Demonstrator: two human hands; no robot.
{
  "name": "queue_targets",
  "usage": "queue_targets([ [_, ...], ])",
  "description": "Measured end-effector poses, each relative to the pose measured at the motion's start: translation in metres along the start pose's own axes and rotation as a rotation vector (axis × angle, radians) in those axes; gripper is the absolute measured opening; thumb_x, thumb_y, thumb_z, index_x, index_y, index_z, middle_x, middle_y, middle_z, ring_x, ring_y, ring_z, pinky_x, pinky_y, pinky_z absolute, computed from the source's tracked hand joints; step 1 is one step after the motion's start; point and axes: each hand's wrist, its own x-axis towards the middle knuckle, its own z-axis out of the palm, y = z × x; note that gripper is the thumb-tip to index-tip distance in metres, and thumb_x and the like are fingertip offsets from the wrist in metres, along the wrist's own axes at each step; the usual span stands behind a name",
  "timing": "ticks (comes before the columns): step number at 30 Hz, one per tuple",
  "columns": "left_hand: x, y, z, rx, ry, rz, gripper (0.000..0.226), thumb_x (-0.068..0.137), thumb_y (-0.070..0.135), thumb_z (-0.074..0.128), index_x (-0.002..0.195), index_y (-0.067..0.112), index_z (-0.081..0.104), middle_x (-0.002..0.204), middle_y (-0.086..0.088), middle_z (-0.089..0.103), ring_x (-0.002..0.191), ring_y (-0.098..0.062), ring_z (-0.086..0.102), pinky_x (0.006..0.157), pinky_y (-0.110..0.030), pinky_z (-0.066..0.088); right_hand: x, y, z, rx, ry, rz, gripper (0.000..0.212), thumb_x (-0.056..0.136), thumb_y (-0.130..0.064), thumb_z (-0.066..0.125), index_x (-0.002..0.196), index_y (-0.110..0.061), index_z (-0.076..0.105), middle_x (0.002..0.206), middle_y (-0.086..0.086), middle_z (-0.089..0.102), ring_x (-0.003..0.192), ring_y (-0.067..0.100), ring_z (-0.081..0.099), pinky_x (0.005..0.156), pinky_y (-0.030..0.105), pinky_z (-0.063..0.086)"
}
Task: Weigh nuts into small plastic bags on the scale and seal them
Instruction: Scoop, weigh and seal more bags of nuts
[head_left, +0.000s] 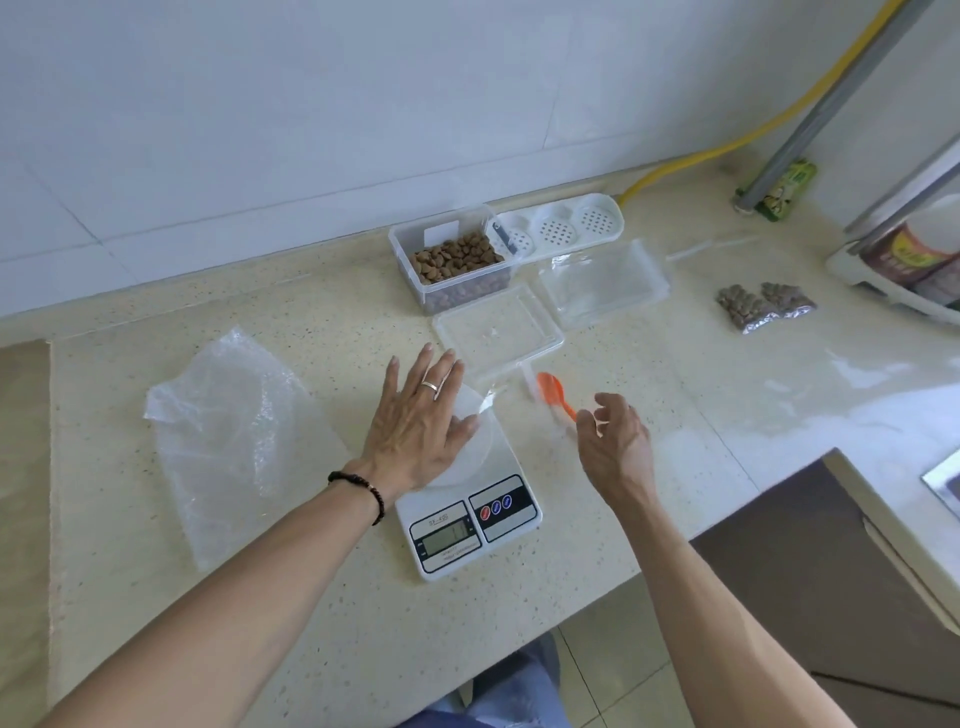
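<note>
My left hand (421, 421) lies flat with straight fingers on the round platform of the white digital scale (470, 525). A small clear bag (487, 402) peeks out from under its fingertips. My right hand (615, 441) hovers to the right of the scale with loosely curled fingers. Its fingertips are at the handle end of an orange spoon (553, 392) lying on the counter, and I see no grip on it. A clear tub of brown nuts (457, 260) stands open behind the scale. Two filled bags of nuts (763, 306) lie at the right.
The tub's clear lid (498, 332) lies between tub and scale, with a stack of empty clear bags (602, 280) beside it. A large crumpled plastic bag (223, 436) is on the left. A white perforated tray (561, 226) sits by the wall; a rack (904, 260) stands far right.
</note>
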Motion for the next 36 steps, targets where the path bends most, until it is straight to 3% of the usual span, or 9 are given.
queue_targets([
  [3, 0.034, 0.018, -0.001, -0.03, -0.066, -0.009, 0.061, 0.099, 0.049, 0.027, 0.149, 0.013, 0.024, 0.154, -0.008, 0.031, 0.145, -0.024, 0.022, 0.118, -0.051, 0.007, 0.001, 0.013, -0.005, 0.124, -0.047, 0.189, 0.026, 0.097, -0.025, 0.049, 0.109, -0.009, 0.065, 0.092, 0.004, 0.068, 0.072, 0.017, 0.062, 0.062, 0.035, 0.054],
  [7, 0.066, 0.04, -0.001, -0.092, -0.147, -0.069, 0.044, 0.098, 0.039, 0.037, 0.132, 0.012, 0.039, 0.13, -0.012, 0.054, 0.118, -0.029, 0.051, 0.104, -0.047, 0.029, 0.0, 0.019, 0.002, 0.351, -0.184, 0.335, 0.023, 0.098, -0.026, 0.052, 0.097, -0.009, 0.066, 0.084, 0.01, 0.072, 0.07, 0.019, 0.068, 0.068, 0.037, 0.058],
  [11, 0.081, 0.05, -0.002, -0.138, -0.202, -0.147, 0.038, 0.096, 0.039, 0.038, 0.122, 0.012, 0.043, 0.116, -0.012, 0.059, 0.108, -0.031, 0.055, 0.091, -0.045, 0.035, 0.004, 0.009, 0.009, 0.509, -0.314, 0.361, 0.016, 0.096, -0.023, 0.059, 0.091, -0.01, 0.067, 0.087, 0.009, 0.074, 0.073, 0.019, 0.072, 0.07, 0.032, 0.058],
  [17, 0.087, 0.043, -0.029, -0.275, -0.057, -0.197, 0.044, 0.096, 0.041, 0.046, 0.131, 0.015, 0.051, 0.113, -0.002, 0.061, 0.111, -0.023, 0.057, 0.096, -0.041, 0.035, 0.017, -0.022, 0.003, 0.645, -0.287, 0.284, 0.014, 0.094, -0.009, 0.06, 0.083, -0.006, 0.068, 0.075, 0.007, 0.065, 0.065, 0.015, 0.06, 0.07, 0.029, 0.057],
  [20, 0.088, 0.029, -0.056, -0.559, -0.001, -0.247, 0.027, 0.095, 0.038, 0.052, 0.1, 0.013, 0.061, 0.08, 0.004, 0.059, 0.085, -0.02, 0.06, 0.077, -0.031, 0.042, 0.023, -0.042, -0.004, 0.664, -0.273, 0.213, 0.014, 0.094, -0.014, 0.062, 0.085, -0.008, 0.07, 0.075, 0.005, 0.063, 0.067, 0.015, 0.059, 0.07, 0.029, 0.057],
  [23, 0.084, 0.017, -0.082, -0.866, 0.023, -0.269, 0.032, 0.096, 0.03, 0.054, 0.075, 0.007, 0.051, 0.068, -0.001, 0.049, 0.063, -0.016, 0.049, 0.064, -0.03, 0.044, 0.024, -0.065, -0.012, 0.714, -0.257, 0.142, 0.013, 0.094, -0.015, 0.064, 0.085, -0.009, 0.071, 0.072, 0.003, 0.059, 0.064, 0.013, 0.057, 0.065, 0.026, 0.054],
  [27, 0.069, 0.011, -0.112, -1.021, 0.083, -0.256, 0.028, 0.098, 0.022, 0.052, 0.076, 0.004, 0.053, 0.074, -0.006, 0.053, 0.061, -0.013, 0.05, 0.054, -0.016, 0.046, 0.02, -0.092, -0.024, 0.771, -0.261, 0.092, 0.015, 0.093, -0.018, 0.067, 0.084, -0.006, 0.069, 0.069, 0.0, 0.057, 0.061, 0.013, 0.053, 0.061, 0.027, 0.05],
  [32, 0.055, 0.004, -0.132, -1.164, 0.134, -0.245, 0.03, 0.098, 0.018, 0.053, 0.087, -0.01, 0.056, 0.063, -0.006, 0.053, 0.051, -0.014, 0.049, 0.053, -0.023, 0.045, 0.014, -0.11, -0.032, 0.716, -0.239, -0.004, 0.025, 0.093, -0.025, 0.066, 0.073, -0.01, 0.065, 0.06, -0.003, 0.056, 0.055, 0.011, 0.048, 0.053, 0.026, 0.04],
  [36, 0.045, 0.003, -0.145, -1.188, 0.146, -0.185, 0.027, 0.097, 0.02, 0.056, 0.078, 0.001, 0.059, 0.058, -0.003, 0.052, 0.049, -0.013, 0.047, 0.054, -0.024, 0.045, 0.011, -0.123, -0.035, 0.668, -0.192, -0.107, 0.026, 0.095, -0.021, 0.063, 0.07, -0.013, 0.064, 0.055, -0.005, 0.053, 0.051, 0.01, 0.044, 0.052, 0.024, 0.037],
])
